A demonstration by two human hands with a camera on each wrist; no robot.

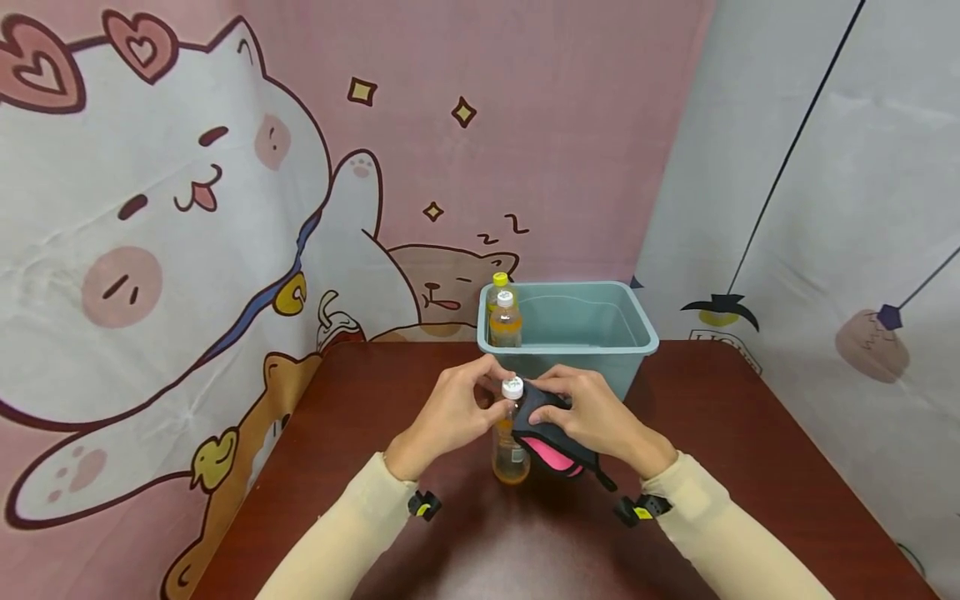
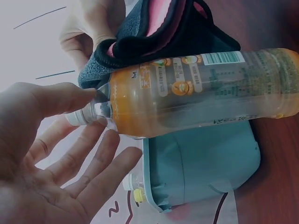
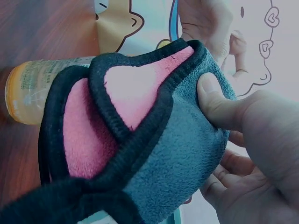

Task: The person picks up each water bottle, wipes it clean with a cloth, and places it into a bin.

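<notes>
A clear plastic bottle [image 2: 177,95] with an orange-and-green label and a white cap [image 1: 513,387] stands on the table before me. My left hand [image 1: 459,402] pinches it at the cap and neck between thumb and index finger; the other fingers spread out below in the left wrist view. From the right, my right hand [image 1: 592,408] grips a folded cloth [image 3: 173,154], dark grey outside, pink inside, with black edging. The thumb presses on its grey face. That cloth lies against the bottle's upper side, covering part of it in the head view.
Behind the hands stands a light blue plastic bin [image 1: 643,333]. At its left end are a white-capped bottle [image 1: 506,321] and a yellow-capped bottle [image 1: 500,281]. The dark red tabletop [image 1: 337,425] meets a cartoon-printed wall cloth [image 1: 525,150] at the back.
</notes>
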